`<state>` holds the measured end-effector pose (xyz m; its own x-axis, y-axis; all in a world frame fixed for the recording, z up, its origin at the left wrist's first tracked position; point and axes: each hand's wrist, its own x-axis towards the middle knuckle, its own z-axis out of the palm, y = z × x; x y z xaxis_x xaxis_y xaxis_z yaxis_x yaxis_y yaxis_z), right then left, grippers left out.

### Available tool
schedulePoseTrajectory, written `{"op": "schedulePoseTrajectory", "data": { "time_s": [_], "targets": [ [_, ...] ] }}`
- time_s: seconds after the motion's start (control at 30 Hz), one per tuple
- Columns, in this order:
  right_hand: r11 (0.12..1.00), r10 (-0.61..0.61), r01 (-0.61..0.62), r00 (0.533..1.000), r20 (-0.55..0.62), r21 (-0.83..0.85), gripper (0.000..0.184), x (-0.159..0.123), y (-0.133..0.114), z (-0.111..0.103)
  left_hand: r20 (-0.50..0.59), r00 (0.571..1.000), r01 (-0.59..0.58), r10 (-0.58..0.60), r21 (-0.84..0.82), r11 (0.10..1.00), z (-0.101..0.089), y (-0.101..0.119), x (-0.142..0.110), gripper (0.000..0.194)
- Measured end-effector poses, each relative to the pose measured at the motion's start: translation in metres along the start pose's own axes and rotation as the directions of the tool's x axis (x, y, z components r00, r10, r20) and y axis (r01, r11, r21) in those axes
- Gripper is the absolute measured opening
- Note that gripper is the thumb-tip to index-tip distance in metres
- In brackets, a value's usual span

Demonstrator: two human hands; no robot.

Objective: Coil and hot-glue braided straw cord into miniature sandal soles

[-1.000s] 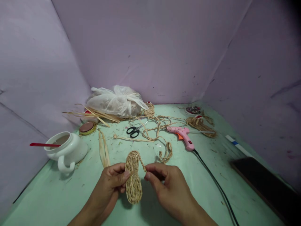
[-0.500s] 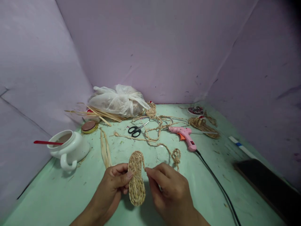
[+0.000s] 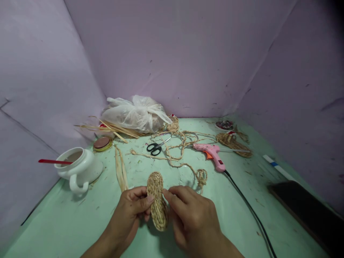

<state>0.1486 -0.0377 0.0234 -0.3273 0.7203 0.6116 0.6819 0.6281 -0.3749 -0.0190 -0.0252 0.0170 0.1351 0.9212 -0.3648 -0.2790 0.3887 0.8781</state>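
Observation:
A small shoe-sole shape of coiled braided straw (image 3: 156, 181) stands tilted in front of me, above the table. My left hand (image 3: 130, 208) is closed on its left edge, thumb across the front. My right hand (image 3: 195, 215) is closed in a pinch at the sole's right edge, with the braid's end at its fingertips mostly hidden. Beyond the hands lies a loose braided cord (image 3: 188, 165) with a knotted bundle (image 3: 201, 176). Black-handled scissors (image 3: 154, 148) rest open beside the cord, and a pink glue gun (image 3: 214, 156) lies to the right.
On the left are a white mug (image 3: 90, 166) with a red stick (image 3: 52, 162) and a round tin (image 3: 102, 143). A white plastic bag (image 3: 137, 113) sits at the back. A dark phone-like slab (image 3: 301, 208) lies right, near the gun's black cable (image 3: 248, 206).
My right fingers have moved left and slightly up, bringing the loose braid end against the sole's edge. The sole's lower end has swung slightly right and up.

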Motion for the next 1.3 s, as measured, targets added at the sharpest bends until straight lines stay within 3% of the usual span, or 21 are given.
{"op": "schedulePoseTrajectory", "data": {
  "time_s": [0.1,0.2,0.27,0.33,0.37,0.4,0.5,0.6,0.7,0.87,0.93,1.07,1.3],
  "targets": [
    [0.994,0.106,-0.111,0.983,0.148,0.02,0.024,0.006,0.0,-0.004,0.062,0.99,0.114,-0.126,0.167,0.979,0.005,-0.006,-0.002,0.032],
    [0.982,0.171,-0.188,0.927,0.334,0.019,0.024,0.007,0.003,-0.006,0.081,0.96,0.209,-0.269,0.433,0.877,0.007,-0.006,-0.005,0.032],
    [0.977,0.196,-0.215,0.905,0.378,0.008,0.03,0.006,0.007,-0.006,0.0,0.987,0.132,-0.162,0.583,0.802,0.002,0.001,-0.008,0.029],
    [0.969,0.232,-0.248,0.908,0.35,0.002,0.034,0.005,0.012,-0.007,-0.089,0.987,0.001,0.136,0.84,0.543,-0.005,0.011,-0.009,0.03],
    [0.965,0.247,-0.263,0.912,0.327,0.005,0.035,0.004,0.015,-0.008,-0.076,0.974,-0.024,0.214,0.902,0.432,-0.01,0.015,-0.008,0.032],
    [0.962,0.258,-0.274,0.914,0.313,0.007,0.036,0.003,0.019,-0.01,-0.039,0.965,-0.065,0.259,0.923,0.379,-0.014,0.018,-0.007,0.029],
    [0.96,0.27,-0.28,0.907,0.322,-0.017,0.039,0.003,0.028,-0.019,0.166,0.919,-0.289,0.359,0.902,0.323,-0.02,0.018,0.001,0.02],
    [0.962,0.268,-0.269,0.897,0.352,-0.045,0.04,0.003,0.035,-0.025,0.37,0.893,-0.431,0.258,0.868,0.247,-0.017,0.009,0.007,0.035],
    [0.97,0.236,-0.242,0.889,0.392,-0.034,0.04,0.003,0.04,-0.028,0.392,0.906,-0.416,0.158,0.895,0.161,-0.011,0.002,0.008,0.042],
    [0.989,0.136,-0.146,0.854,0.502,-0.019,0.026,0.002,0.038,-0.029,0.42,0.885,-0.446,0.201,0.888,0.11,-0.011,0.0,0.002,0.037],
    [0.995,0.088,-0.094,0.836,0.542,-0.017,0.018,0.001,0.037,-0.03,0.438,0.866,-0.471,0.24,0.876,0.103,-0.013,0.0,0.0,0.032],
    [0.999,0.031,-0.009,0.803,0.595,-0.039,0.02,-0.003,0.036,-0.03,0.494,0.815,-0.539,0.302,0.838,0.085,-0.016,-0.002,-0.003,0.024],
    [0.999,0.044,-0.012,0.734,0.677,-0.052,0.018,-0.001,0.041,-0.039,0.595,0.714,-0.641,0.37,0.767,0.004,-0.011,-0.007,-0.004,0.019]
  ]
}}
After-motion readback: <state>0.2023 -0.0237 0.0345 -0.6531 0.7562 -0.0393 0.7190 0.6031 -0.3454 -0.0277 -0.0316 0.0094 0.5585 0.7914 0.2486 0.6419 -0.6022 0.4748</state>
